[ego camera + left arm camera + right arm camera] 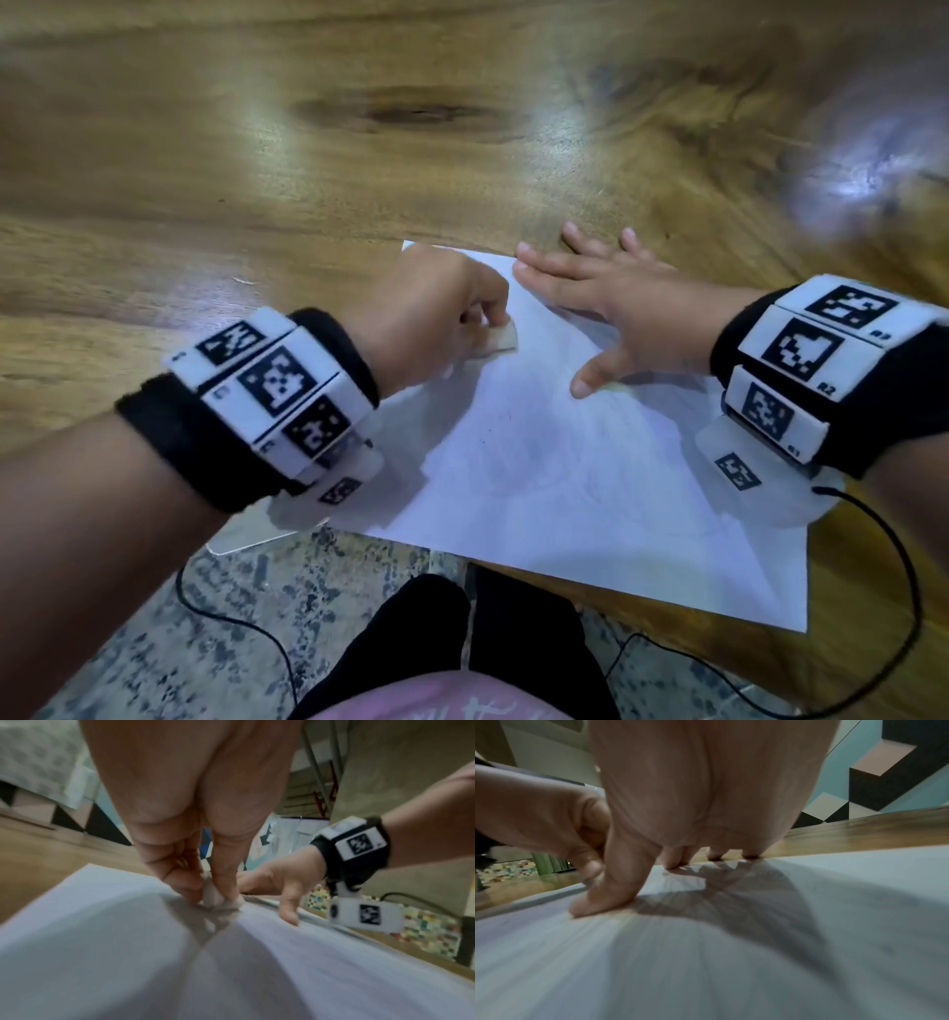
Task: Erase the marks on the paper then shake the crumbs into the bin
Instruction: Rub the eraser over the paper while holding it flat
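The thin, limp paper (565,462) is pinned by the flat, spread right hand (611,303) while the eraser (500,343), pinched in the left hand (426,313), is pressed down; lifting is judged best by opposite edges.

paper (565,462): white, faint grey pencil traces
eraser (500,342): off-white, beige tinge
table (308,154): golden-brown wood grain, dark knot streak
wristbands (267,390): black straps, white blocks with black square-code patterns
cables (893,565): black
floor (205,616): grey, black speckles
trousers (462,642): black
shirt (436,704): pink
wall (885,770): teal, black, beige cube pattern
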